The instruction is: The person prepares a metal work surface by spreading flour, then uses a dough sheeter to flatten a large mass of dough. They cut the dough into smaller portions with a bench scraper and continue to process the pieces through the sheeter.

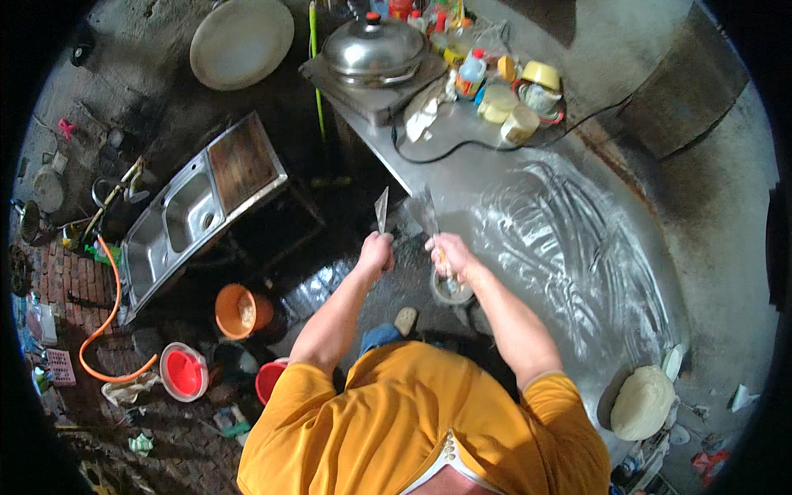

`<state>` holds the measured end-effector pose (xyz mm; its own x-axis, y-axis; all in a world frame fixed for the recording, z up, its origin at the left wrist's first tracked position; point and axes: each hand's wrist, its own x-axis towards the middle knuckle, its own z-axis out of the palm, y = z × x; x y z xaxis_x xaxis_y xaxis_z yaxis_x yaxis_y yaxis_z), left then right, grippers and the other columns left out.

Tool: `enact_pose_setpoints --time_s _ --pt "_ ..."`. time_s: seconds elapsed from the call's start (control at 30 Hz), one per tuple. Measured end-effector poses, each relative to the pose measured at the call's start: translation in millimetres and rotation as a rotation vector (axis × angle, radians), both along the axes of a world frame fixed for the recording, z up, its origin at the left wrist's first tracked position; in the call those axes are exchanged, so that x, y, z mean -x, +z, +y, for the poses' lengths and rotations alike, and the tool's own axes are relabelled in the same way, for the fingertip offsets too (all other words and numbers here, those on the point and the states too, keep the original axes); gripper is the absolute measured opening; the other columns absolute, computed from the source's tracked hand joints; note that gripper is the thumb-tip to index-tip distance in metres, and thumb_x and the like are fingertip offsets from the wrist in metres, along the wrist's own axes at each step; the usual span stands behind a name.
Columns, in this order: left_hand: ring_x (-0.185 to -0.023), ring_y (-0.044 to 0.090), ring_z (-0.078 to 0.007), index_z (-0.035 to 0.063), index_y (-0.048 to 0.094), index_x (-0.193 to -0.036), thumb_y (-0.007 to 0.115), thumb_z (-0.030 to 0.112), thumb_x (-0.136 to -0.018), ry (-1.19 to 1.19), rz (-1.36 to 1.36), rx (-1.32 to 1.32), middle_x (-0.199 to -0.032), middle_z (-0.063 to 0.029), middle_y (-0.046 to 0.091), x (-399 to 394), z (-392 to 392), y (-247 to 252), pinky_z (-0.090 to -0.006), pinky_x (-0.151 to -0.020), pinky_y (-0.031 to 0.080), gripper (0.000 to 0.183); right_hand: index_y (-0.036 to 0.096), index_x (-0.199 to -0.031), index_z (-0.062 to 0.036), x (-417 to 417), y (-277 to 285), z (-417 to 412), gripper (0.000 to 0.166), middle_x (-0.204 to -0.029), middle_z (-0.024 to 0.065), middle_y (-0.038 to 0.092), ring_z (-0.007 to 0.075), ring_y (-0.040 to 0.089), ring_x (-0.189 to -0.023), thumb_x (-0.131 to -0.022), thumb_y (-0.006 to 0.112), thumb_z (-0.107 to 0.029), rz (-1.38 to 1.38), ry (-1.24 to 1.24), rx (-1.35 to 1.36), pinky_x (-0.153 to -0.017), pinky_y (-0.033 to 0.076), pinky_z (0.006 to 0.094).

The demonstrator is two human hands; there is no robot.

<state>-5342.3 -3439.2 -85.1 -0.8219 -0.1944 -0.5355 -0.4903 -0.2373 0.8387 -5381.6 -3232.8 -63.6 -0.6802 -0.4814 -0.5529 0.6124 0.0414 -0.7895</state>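
My left hand [376, 252] grips a scraper whose pointed-looking metal blade [382, 210] stands nearly upright, seen at a slant. In my right hand [451, 252] is the handle of a second scraper with a broad metal blade [423, 211], close to the front edge of the metal worktop [445, 139]. The two blades are apart. Beneath my right hand is a round pail [453, 296], partly covered by the hand; its contents are unclear. White streaks [563, 247] spread across the worktop to the right. A large pale mass of dough [643, 402] lies at the worktop's near right end.
A lidded steel pan [373, 46] sits on a stove at the back, beside bottles [471, 73] and tubs [498, 102]. A black cable [458, 148] crosses the worktop. To the left are a steel sink [192, 210], an orange bucket [238, 311], a red basin [184, 371] and an orange hose [99, 331].
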Motion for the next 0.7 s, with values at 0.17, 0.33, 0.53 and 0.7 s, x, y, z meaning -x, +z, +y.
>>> enact_pose_setpoints --time_s 0.17,0.33,0.53,0.7 --pt "-0.030 0.042 -0.0181 0.0101 0.046 -0.056 0.052 0.024 -0.087 0.019 -0.190 -0.087 -0.045 -0.0050 0.046 -25.4 -2.5 -33.3 -0.0314 -0.030 0.031 0.035 0.059 -0.084 -0.0053 -15.6 5.1 -8.1 0.018 -0.061 0.0033 0.052 0.0107 0.044 -0.039 -0.093 0.054 -0.021 0.020 0.164 0.030 -0.033 0.034 0.0276" --pt "-0.033 0.038 -0.0160 0.0125 0.043 -0.060 0.050 0.027 -0.089 -0.101 -0.047 -0.198 -0.051 -0.0007 0.043 -40.6 18.8 7.1 -0.0311 -0.033 0.031 0.033 0.056 -0.085 -0.0052 -19.2 -29.0 6.2 0.025 -0.066 0.0089 0.055 0.0208 0.055 -0.054 -0.094 0.047 -0.027 0.658 0.317 -0.554 -0.048 0.045 0.0369" --pt "-0.037 0.039 -0.0160 0.0104 0.042 -0.076 0.055 0.022 -0.089 -0.208 -0.067 -0.170 -0.053 -0.0012 0.042 -52.8 57.1 83.8 -0.0333 -0.035 0.029 0.022 0.053 -0.101 -0.0022 -46.0 -33.5 51.5 0.026 -0.089 0.0177 0.065 0.0327 0.065 -0.079 -0.086 0.058 -0.023 0.643 0.112 -0.737 -0.069 0.050 0.0424" --pt "-0.040 0.045 -0.0180 0.0080 0.047 -0.082 0.057 0.023 -0.091 0.062 -0.097 -0.093 -0.055 -0.0024 0.043 2.1 44.5 -13.0 -0.0329 -0.035 0.033 0.019 0.050 -0.095 -0.0038 -53.0 33.5 93.7 0.012 -0.070 0.0076 0.058 0.0147 0.058 -0.055 -0.090 0.056 -0.013 0.434 -0.090 -0.260 -0.044 0.045 0.0320"
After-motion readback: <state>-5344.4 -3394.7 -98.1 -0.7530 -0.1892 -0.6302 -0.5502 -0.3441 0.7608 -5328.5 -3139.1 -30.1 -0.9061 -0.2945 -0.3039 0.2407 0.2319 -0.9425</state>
